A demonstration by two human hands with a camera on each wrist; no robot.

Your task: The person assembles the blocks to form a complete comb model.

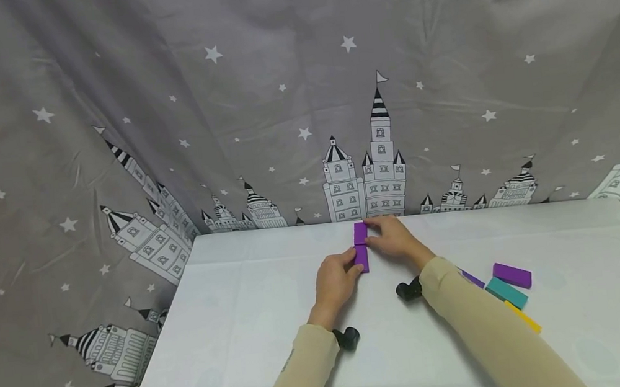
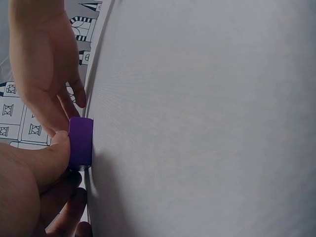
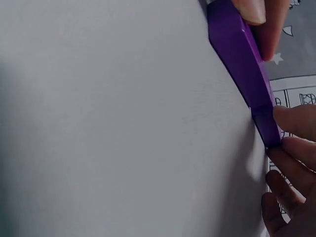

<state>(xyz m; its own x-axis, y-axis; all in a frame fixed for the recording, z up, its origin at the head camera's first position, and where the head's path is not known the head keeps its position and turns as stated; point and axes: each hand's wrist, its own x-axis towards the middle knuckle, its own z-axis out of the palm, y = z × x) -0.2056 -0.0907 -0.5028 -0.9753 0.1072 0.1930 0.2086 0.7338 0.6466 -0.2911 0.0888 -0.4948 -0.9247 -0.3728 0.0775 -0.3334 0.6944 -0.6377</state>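
Note:
Two purple rectangular blocks lie end to end in a line at the back of the white table. The left hand (image 1: 334, 281) pinches the nearer purple block (image 1: 362, 262) between thumb and fingers. At the far end, the right hand (image 1: 395, 238) holds the farther purple block (image 1: 360, 233), with thumb and finger at its right side and far end. The left wrist view shows one purple block (image 2: 81, 143) by the left thumb. In the right wrist view, the nearer block (image 3: 239, 54) meets the farther block (image 3: 266, 127) end to end, the fingers at its side.
To the right lie a loose purple block (image 1: 513, 275), a teal block (image 1: 507, 292), a yellow block (image 1: 522, 316) and a dark purple block (image 1: 472, 278), partly hidden by the right sleeve. A grey castle-print curtain (image 1: 278, 97) hangs behind the white table (image 1: 244, 324).

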